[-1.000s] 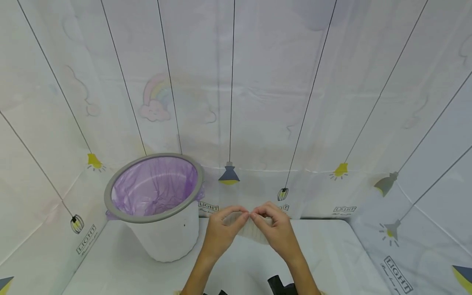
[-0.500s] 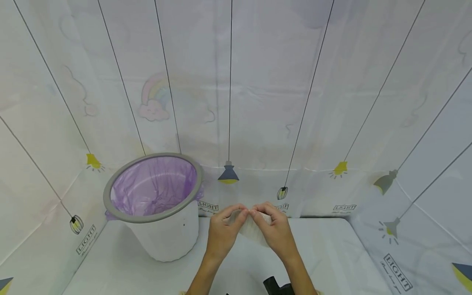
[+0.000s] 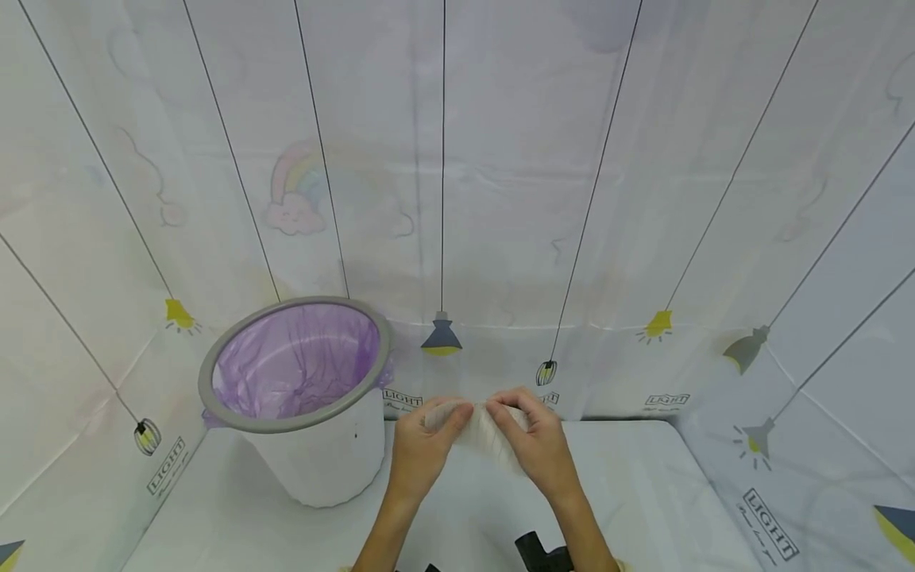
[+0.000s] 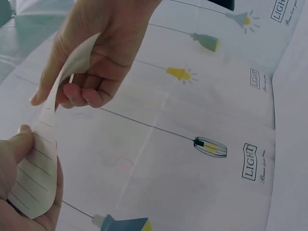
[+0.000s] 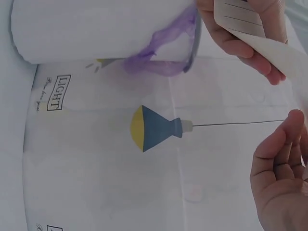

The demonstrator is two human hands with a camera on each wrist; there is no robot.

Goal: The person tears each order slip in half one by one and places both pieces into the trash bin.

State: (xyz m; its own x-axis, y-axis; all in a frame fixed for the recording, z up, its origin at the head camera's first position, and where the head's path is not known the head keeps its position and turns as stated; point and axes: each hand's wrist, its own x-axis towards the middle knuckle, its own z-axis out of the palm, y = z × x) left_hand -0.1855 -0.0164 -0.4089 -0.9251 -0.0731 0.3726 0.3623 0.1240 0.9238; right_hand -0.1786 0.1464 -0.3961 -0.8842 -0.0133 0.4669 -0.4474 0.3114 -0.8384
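A sheet of lined off-white paper (image 3: pixel 489 438) is stretched between both hands over the white table. My left hand (image 3: pixel 422 449) pinches its upper edge between thumb and fingers, and my right hand (image 3: pixel 542 453) pinches the same edge close by, a narrow gap between the fingertips. In the left wrist view the paper (image 4: pixel 38 175) curves from the left hand up to the right hand (image 4: pixel 103 45), its printed lines showing. From the right wrist, the lined side of the paper (image 5: pixel 240 18) shows at the left hand, and its pale side runs toward the right hand (image 5: pixel 279 178).
A white bin (image 3: pixel 322 469) with a grey rim and a purple liner bag (image 3: pixel 300 357) stands left of the hands on the white table (image 3: pixel 643 492). A black object (image 3: pixel 539 552) is beside the right forearm. A lamp-patterned sheet (image 3: pixel 515 199) covers the surrounding walls.
The fingertips, close together before, have drawn slightly apart, with more paper showing between them. Both hands still pinch the paper. The bin has stayed in place.
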